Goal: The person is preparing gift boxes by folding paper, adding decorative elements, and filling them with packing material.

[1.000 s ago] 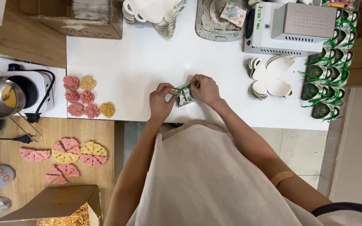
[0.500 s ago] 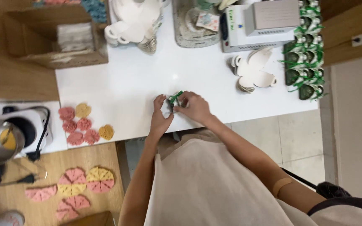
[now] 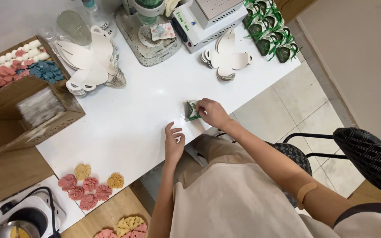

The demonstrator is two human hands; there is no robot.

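The right hand (image 3: 212,112) pinches a small green packet (image 3: 192,110) in its fingers on the white bench (image 3: 142,110); the left hand (image 3: 173,143) rests nearby, fingers spread, holding nothing.

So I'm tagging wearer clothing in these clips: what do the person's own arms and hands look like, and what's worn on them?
Both arms are bare to the upper arm, with no gloves, rings, watch or bracelet visible on the left hand or right hand. A small oblong adhesive plaster sits near the right elbow. A dark sleeve edge shows at the right shoulder, over a beige apron.
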